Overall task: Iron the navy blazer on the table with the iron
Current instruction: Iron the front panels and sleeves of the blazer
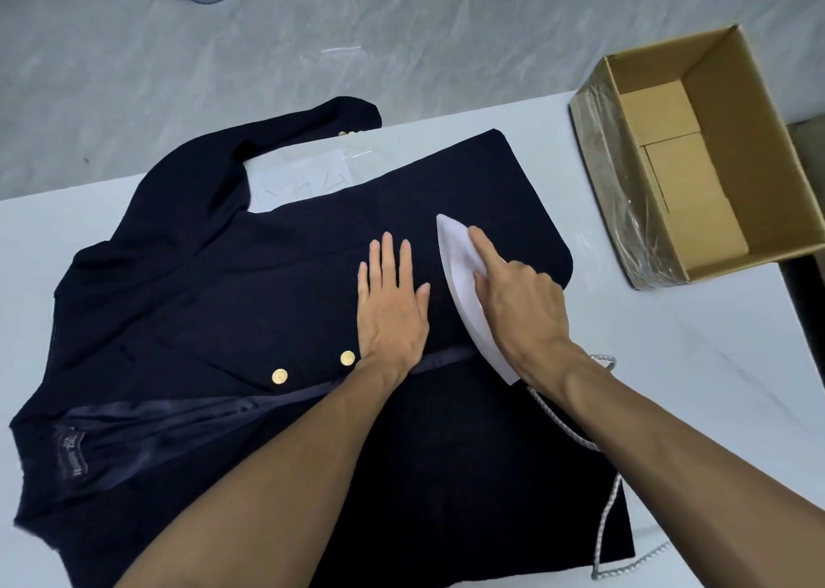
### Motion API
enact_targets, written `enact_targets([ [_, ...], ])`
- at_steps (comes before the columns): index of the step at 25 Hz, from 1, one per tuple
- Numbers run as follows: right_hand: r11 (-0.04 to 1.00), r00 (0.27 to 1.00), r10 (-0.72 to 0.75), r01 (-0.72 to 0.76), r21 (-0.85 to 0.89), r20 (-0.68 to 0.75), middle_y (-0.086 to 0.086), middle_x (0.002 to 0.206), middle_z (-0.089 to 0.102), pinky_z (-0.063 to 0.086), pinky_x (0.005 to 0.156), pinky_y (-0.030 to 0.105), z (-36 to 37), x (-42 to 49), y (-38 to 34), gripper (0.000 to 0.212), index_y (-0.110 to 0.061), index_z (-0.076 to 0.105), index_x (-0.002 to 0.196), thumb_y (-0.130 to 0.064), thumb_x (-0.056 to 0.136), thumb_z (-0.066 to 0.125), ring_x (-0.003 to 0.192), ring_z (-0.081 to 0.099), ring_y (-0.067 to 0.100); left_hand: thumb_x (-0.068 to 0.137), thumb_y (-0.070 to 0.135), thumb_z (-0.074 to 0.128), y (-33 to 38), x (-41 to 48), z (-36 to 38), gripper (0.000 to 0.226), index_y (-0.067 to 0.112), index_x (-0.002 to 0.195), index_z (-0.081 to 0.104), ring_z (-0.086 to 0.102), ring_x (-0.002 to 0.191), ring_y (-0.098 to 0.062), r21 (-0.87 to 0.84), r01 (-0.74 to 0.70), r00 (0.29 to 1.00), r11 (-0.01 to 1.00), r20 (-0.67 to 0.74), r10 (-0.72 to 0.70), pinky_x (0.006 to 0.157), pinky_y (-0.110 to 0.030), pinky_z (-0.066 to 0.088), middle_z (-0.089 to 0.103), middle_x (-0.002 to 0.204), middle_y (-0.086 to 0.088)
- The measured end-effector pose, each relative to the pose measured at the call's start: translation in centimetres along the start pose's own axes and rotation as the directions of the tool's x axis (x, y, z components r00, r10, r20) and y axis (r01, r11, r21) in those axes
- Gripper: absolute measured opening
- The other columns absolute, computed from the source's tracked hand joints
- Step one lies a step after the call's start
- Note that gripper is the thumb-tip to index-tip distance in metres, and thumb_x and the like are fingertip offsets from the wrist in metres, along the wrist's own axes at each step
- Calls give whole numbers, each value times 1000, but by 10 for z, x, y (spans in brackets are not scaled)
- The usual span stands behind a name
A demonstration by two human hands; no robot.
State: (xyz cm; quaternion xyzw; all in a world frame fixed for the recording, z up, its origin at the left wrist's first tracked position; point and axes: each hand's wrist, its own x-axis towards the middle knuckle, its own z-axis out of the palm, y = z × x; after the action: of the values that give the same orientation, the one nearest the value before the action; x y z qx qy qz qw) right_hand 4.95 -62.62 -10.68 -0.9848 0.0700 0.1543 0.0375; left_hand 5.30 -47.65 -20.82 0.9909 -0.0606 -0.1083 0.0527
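My right hand (522, 306) grips the iron (460, 275) on the blazer (223, 297), spread over the table (692, 364); my left hand (393, 315) lies flat on the blazer, fingers straight, so I hold cloth taut, gliding slowly

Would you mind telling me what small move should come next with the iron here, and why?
Probably glide the white pointed iron forward, tip first, over the navy blazer: the right hand grips it, and the flat left hand pins the cloth close beside it, so sideways travel risks a burn.
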Motion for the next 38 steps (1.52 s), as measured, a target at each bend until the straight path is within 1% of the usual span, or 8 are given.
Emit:
enact_targets([
  [6,998,997,61,-61,12,36,4,60,42,31,51,34,-11,12,32,63,-37,15,151,-10,99,40,52,44,26,105,37,16,0,0,5,58,14,157,4,2,153,-27,-36,-12,998,999,-68,9,124,-43,11,3,165,-12],
  [12,981,987,158,-158,109,12,8,68,50,31,59,36,-20,16,52,56,-35,19,152,-17,101,36,61,42,31,105,48,10,0,-1,3,59,22,157,1,-2,153,-27,-36,-16,998,999,-55,14,125,-42,7,-2,166,-10],
  [16,981,996,80,-84,173,32,7,69,51,31,60,35,-18,17,27,59,-38,16,152,-19,101,39,62,45,29,105,40,13,-1,-1,4,58,15,157,5,1,153,-25,-66,-10,998,998,-60,6,125,-42,11,3,166,-11],
  [20,998,1000,-1,-1,58,29,1,60,37,28,52,33,-9,17,5,54,-36,15,152,-26,103,38,50,37,22,105,39,18,-1,-2,5,61,6,156,9,5,153,-23,-90,24,997,996,-70,-31,124,-41,12,7,165,-11],
  [25,985,991,130,-124,117,-43,2,58,37,29,56,35,-17,35,42,52,-32,23,150,-20,102,37,51,36,26,106,45,14,-1,-2,2,60,17,158,7,-1,153,-25,-27,-4,999,1000,-38,3,125,-42,8,0,166,-12],
  [29,953,968,243,-226,199,-63,16,72,54,32,62,37,-28,44,67,50,-30,26,151,-26,103,37,64,42,31,104,51,11,1,-2,1,63,20,158,4,-3,153,-26,-19,-10,999,1000,-41,9,125,-43,7,-2,165,-12],
  [35,995,1000,-15,14,98,8,5,69,48,32,58,35,-16,28,18,57,-38,15,151,-23,101,39,62,49,31,104,40,12,2,-2,3,63,6,157,7,0,153,-25,-24,24,999,999,-25,-24,124,-43,12,2,165,-13],
  [38,999,999,-39,39,9,-1,1,59,37,28,50,33,-10,25,7,55,-35,13,152,-27,103,37,49,39,22,104,37,11,1,-2,2,63,2,156,7,2,153,-24,-25,26,999,999,-25,-27,125,-42,11,4,165,-14],
])
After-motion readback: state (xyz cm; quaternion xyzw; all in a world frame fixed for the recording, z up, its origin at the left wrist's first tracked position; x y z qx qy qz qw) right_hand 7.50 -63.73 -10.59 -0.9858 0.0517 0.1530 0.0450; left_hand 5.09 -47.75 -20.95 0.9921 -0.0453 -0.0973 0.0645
